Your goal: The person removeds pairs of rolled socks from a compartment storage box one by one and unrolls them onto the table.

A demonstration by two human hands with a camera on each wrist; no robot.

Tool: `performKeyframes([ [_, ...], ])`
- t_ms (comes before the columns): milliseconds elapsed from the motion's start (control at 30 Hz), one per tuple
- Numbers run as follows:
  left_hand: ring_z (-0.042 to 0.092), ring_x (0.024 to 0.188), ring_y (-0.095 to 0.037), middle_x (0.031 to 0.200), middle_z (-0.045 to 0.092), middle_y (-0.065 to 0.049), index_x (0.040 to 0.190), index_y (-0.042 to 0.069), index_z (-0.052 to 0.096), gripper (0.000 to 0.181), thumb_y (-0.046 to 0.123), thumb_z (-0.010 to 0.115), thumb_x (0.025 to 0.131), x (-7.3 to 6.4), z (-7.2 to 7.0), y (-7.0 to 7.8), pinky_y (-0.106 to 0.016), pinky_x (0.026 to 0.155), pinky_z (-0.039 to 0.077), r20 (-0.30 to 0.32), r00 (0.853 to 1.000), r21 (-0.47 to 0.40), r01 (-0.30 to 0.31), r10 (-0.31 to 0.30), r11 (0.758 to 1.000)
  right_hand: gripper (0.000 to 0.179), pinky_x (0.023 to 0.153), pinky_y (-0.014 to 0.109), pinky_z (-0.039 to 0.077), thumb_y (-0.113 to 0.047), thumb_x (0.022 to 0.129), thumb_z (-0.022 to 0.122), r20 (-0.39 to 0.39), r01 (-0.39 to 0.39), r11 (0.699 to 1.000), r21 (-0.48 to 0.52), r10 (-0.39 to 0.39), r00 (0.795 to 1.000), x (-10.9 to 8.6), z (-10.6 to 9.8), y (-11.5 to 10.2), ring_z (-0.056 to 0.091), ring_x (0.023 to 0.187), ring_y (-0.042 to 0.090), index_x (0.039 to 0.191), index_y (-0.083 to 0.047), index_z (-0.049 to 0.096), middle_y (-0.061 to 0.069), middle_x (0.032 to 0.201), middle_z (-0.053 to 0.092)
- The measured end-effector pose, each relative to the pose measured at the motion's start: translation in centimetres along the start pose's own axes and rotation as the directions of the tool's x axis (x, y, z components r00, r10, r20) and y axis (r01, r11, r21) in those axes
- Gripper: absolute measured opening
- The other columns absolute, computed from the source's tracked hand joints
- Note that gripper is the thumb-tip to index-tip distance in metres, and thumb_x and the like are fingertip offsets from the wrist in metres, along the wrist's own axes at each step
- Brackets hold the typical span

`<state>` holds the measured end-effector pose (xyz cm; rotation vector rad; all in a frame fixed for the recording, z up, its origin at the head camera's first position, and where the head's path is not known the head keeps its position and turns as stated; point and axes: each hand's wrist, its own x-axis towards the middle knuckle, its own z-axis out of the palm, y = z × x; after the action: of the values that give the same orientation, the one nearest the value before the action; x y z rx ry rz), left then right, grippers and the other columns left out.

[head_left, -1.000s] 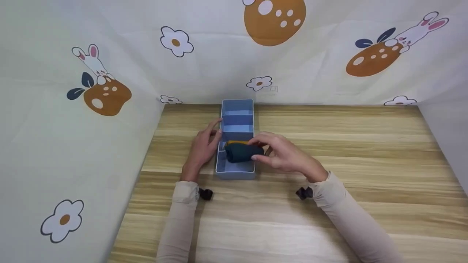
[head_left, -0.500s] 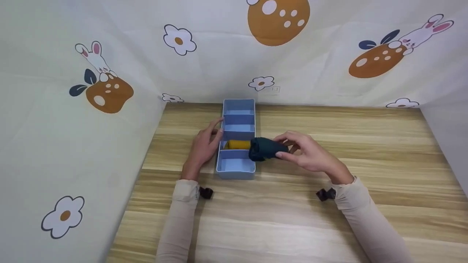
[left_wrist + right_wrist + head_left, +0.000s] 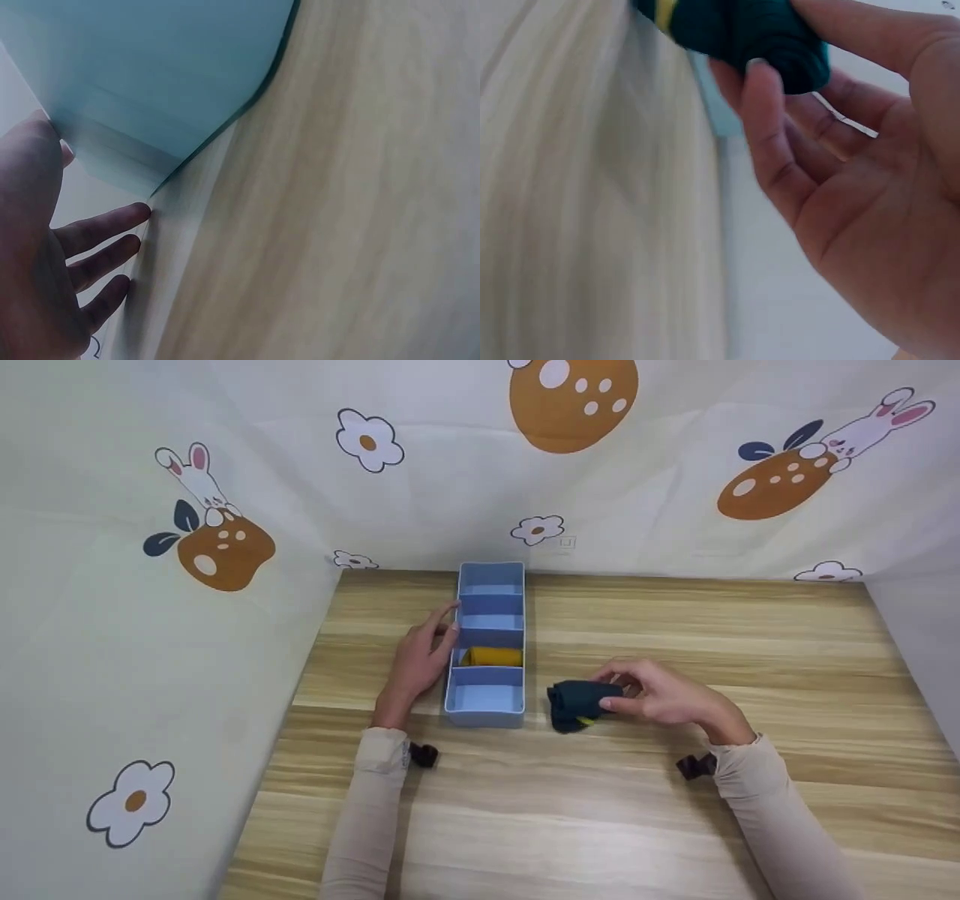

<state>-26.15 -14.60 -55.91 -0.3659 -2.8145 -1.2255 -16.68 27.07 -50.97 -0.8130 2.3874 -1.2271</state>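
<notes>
In the head view, a long light-blue box with dividers stands on the table, and a mustard-yellow rolled cloth lies in one of its compartments. My left hand is at the box's left side, index fingertip and thumb right at the rim. The left wrist view has its other fingers loosely spread beside the box wall. To the right of the box, my right hand pinches a dark green rolled cloth between thumb and fingers. A loose flap with a yellow stripe hangs from the roll's underside.
The wood-grain table runs back to a pale wall covering printed with rabbits, flowers and orange fruit. The box's far end is close to that back wall. A small black piece sits at the right wrist.
My right hand has carried the dark green rolled cloth from over the box to the right and toward me, uncovering the mustard-yellow roll. A flap now hangs loose. My left hand has stayed put.
</notes>
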Motion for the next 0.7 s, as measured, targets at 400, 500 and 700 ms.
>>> performKeyframes([
  [400,0.065,0.129,-0.025,0.135,0.074,-0.003,0.16,0.05,0.046,0.05,0.061,0.047,0.111,0.3,-0.3,0.1,-0.056,0.116,0.047,0.016,1.0,-0.005,0.005,-0.005,1.0,0.032,0.089,0.026,0.057,-0.017,0.101,0.078,0.017,-0.031,0.999,0.028,0.031,0.999,-0.2,0.2,2.1,0.07,0.106,0.024,0.132,-0.012,0.072,0.01,0.121,0.077],
  [500,0.065,0.131,-0.026,0.138,0.072,-0.004,0.16,0.043,0.049,0.05,0.054,0.053,0.111,0.5,-0.9,0.4,-0.055,0.116,0.048,0.041,0.999,-0.007,0.001,0.0,1.0,0.032,0.09,0.027,0.057,-0.016,0.101,0.078,0.018,-0.029,1.0,0.005,0.029,0.999,-0.2,0.2,2.0,0.07,0.107,0.024,0.132,-0.012,0.072,0.009,0.122,0.077],
  [700,0.054,0.146,-0.038,0.158,0.059,-0.011,0.157,0.032,0.057,0.049,0.038,0.063,0.109,-0.2,-2.2,3.3,-0.063,0.122,0.04,0.014,0.999,0.155,-0.045,0.043,0.987,0.032,0.09,0.031,0.057,-0.012,0.1,0.078,0.0,-0.042,0.997,-0.067,0.042,0.999,-0.5,0.2,1.7,0.069,0.107,0.022,0.132,-0.011,0.072,0.008,0.122,0.077],
])
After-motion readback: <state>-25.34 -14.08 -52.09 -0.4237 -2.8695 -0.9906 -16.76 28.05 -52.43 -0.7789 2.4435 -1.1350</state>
